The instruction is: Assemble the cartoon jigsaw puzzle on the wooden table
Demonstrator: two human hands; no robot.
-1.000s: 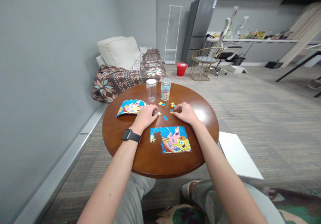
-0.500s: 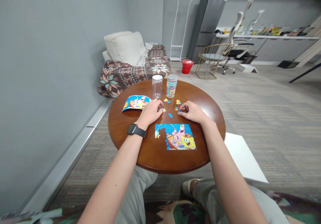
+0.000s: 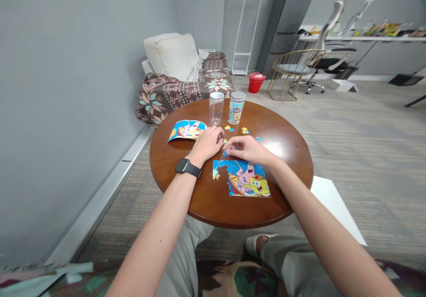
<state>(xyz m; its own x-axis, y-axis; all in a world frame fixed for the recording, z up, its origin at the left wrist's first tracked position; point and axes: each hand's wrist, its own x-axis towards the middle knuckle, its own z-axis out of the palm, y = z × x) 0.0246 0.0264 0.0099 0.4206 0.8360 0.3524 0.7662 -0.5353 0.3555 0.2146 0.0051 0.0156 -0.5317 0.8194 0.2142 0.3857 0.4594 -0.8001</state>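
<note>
On the round wooden table (image 3: 203, 203) lies a partly assembled cartoon jigsaw puzzle (image 3: 250, 180), with a gap at its lower left. Just above its top edge, my right hand (image 3: 244, 148) has its fingertips brought together at a small blue puzzle piece (image 3: 225, 153); the fingers partly cover it. My left hand (image 3: 210, 142) rests to the left, fingers loosely bent and thumb apart, beside a yellow puzzle piece (image 3: 225, 141). Several loose pieces, among them a yellow one (image 3: 245, 130) and a blue one (image 3: 258, 139), lie beyond the hands.
A curled picture sheet (image 3: 188, 129) lies at the table's left. Toward the back stand a clear jar (image 3: 216, 110) and a jar with a cartoon print (image 3: 235, 109). Past the table are a blanket-covered sofa (image 3: 186, 90), a red bin (image 3: 256, 83) and a gold-framed chair (image 3: 293, 69).
My right hand has moved left, from the pieces on the right to the blue piece near my left hand. My left hand stays about in place. The view has shifted slightly.
</note>
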